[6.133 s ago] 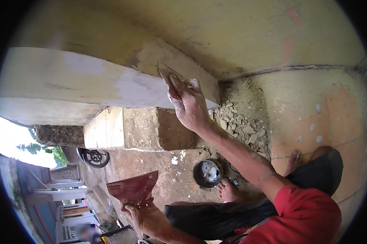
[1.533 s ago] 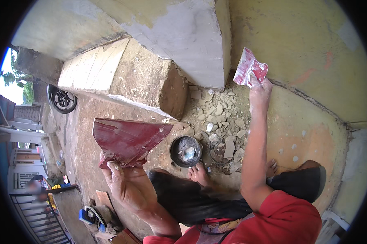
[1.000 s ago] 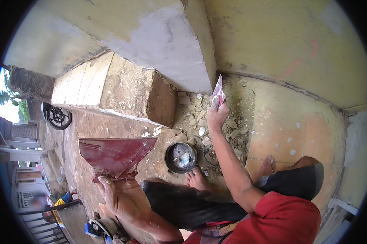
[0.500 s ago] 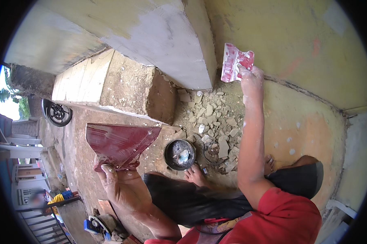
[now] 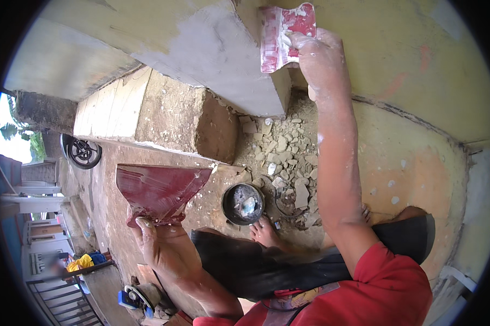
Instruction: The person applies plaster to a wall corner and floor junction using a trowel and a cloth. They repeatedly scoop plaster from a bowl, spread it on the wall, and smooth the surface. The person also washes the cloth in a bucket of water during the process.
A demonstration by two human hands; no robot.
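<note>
A small printed picture (image 5: 310, 298) on the front of the red shirt (image 5: 380, 290), below and right of the black bucket (image 5: 228, 205), is too creased to make out. Left of the bucket, in view, is a wide dark-red putty blade (image 5: 160, 190), flared at its upper edge and streaked with pale, thin smears. A smaller red scraper (image 5: 272, 46), far above the bucket, carries thick whitish filler along its blade and handle. The left hand (image 5: 166, 247), below and left of the bucket, is closed around the wide blade's narrow end, thumb to the front. The right hand (image 5: 323, 57), above and right of the bucket, pinches the scraper firmly; the scraper overlaps the grey-patched pillar (image 5: 223, 49), whether touching I cannot tell.
</note>
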